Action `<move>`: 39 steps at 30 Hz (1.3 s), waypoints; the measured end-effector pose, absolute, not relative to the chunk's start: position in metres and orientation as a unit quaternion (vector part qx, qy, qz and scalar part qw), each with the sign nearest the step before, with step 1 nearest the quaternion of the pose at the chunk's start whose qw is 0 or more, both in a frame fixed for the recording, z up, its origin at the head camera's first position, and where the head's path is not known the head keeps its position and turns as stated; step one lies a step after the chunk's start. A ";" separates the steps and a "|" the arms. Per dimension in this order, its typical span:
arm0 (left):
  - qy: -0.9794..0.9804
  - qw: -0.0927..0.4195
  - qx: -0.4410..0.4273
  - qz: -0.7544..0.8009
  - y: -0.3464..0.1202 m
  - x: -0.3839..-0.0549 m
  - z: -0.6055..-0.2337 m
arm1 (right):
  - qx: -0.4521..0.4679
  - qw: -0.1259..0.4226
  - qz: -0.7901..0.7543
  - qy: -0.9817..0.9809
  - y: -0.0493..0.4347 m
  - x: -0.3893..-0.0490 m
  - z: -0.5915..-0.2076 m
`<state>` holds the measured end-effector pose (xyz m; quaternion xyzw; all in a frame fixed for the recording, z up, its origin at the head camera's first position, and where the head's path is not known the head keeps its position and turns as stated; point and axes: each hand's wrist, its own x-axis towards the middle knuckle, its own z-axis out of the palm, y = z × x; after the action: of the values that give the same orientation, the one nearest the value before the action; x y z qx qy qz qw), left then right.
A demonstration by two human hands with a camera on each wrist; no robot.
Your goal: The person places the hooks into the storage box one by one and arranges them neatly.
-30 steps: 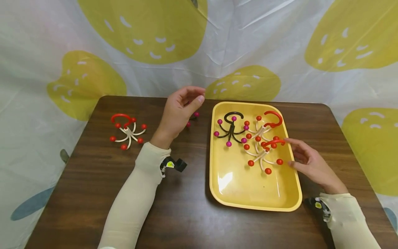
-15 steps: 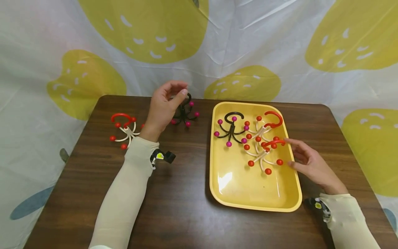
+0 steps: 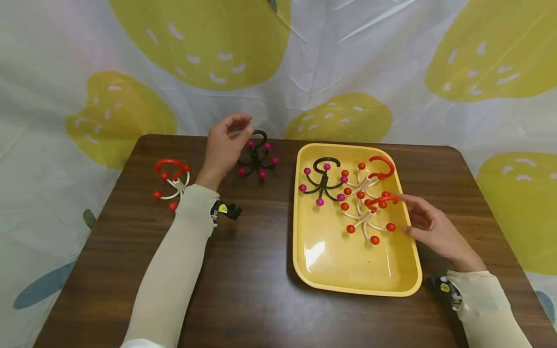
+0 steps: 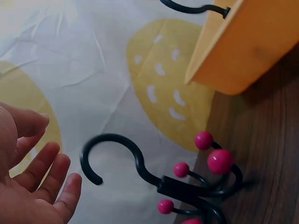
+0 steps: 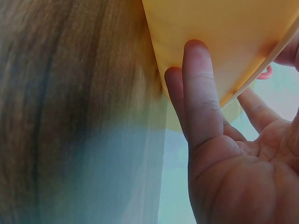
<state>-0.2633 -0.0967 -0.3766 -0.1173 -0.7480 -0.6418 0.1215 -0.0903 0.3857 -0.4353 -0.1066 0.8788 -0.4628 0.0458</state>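
Observation:
My left hand [image 3: 224, 147] hovers with loosely bent fingers beside a black multi-arm hook hanger [image 3: 255, 157] with magenta balls, which stands at the table's back edge. In the left wrist view a gap shows between the fingertips and the curved hook of that hanger [image 4: 175, 185]. My right hand [image 3: 439, 237] is at the right side of a yellow tray [image 3: 357, 290]; in the right wrist view its fairly straight fingers [image 5: 198, 88] rest on the tray's outer wall. Inside lie one black hanger [image 3: 324, 181] and two white hangers [image 3: 367, 217] with red hooks and balls.
Another white hanger [image 3: 168, 163] with a red hook sits at the table's left, partly hidden by my left forearm. Behind the dark wooden table [image 3: 252, 299] hangs a white curtain [image 3: 217, 108] with large yellow shapes.
My left hand has moved left from near the tray, uncovering the black hanger at the back edge, and now covers part of the left white hanger. The right hand and tray stay put.

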 end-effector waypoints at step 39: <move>-0.817 0.092 -0.083 -0.564 -0.097 -0.285 -0.406 | -0.107 0.040 -0.458 0.881 0.380 -0.096 -0.441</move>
<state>-0.2851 -0.0971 -0.4059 -0.0828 -0.8166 -0.5637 0.0923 -0.0961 0.3796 -0.4410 -0.1072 0.8814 -0.4584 0.0399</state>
